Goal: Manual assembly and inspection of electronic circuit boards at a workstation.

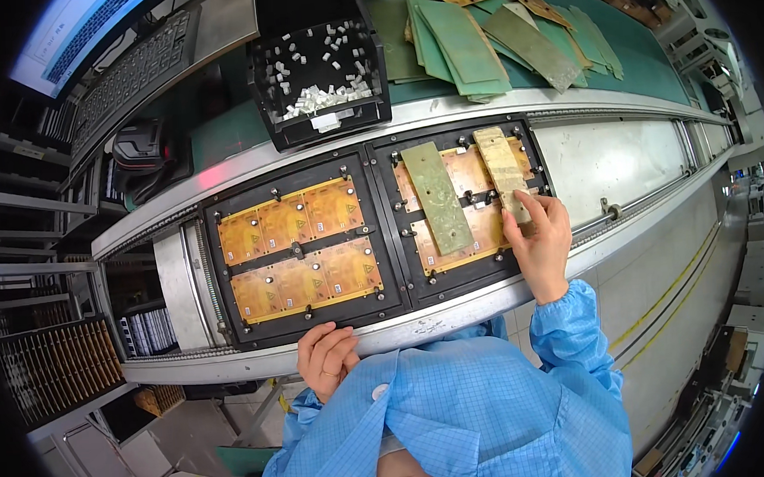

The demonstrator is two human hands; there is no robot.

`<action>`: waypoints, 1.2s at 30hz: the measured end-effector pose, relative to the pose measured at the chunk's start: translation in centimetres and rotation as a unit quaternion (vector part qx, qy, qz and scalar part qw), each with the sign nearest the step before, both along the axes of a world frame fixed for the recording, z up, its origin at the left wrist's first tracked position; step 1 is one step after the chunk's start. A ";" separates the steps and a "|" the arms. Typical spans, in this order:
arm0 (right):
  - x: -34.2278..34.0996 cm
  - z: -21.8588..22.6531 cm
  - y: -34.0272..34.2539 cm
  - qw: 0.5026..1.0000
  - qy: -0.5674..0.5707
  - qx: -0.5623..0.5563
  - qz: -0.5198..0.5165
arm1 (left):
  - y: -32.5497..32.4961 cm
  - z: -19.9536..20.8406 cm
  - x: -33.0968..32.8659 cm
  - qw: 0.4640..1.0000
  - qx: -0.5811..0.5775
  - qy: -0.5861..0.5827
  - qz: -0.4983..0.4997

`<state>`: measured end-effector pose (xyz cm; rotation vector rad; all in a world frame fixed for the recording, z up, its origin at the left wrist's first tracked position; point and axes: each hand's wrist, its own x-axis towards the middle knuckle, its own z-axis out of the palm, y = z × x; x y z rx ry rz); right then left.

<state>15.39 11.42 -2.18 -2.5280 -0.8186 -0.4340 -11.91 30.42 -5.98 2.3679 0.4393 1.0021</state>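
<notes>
My right hand point(539, 241) pinches the near end of a pale, yellowish flat strip point(501, 165) between thumb and fingers. That strip lies across the orange circuit boards point(477, 229) in the right half of a black carrier frame point(395, 238). To its left, a greenish flat strip point(437, 199) rests over the same boards, untouched. Small white parts show between the two strips. My left hand point(326, 360) has its fingers curled at the near metal rail point(421, 327), and nothing shows in it. More orange boards point(302, 277) sit in the left half of the frame.
Beyond the far rail stands a black bin point(320, 125) with many small white connectors. Green and brown plates point(458, 44) are piled right of it. At the back left are a handheld scanner point(146, 151), a keyboard point(136, 79) and a screen point(73, 39).
</notes>
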 end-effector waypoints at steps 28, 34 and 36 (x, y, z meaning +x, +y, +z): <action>5.3 -2.6 -5.5 0.977 0.169 0.045 -0.119 | 0.1 -0.1 0.2 1.000 0.002 -0.001 0.026; 8.0 -2.3 -7.5 0.967 0.154 0.021 -0.200 | 0.2 -0.3 0.5 0.998 0.016 -0.018 0.053; 9.7 -2.8 -9.3 0.965 0.148 0.014 -0.215 | 0.2 -0.3 0.5 0.998 0.019 -0.018 0.054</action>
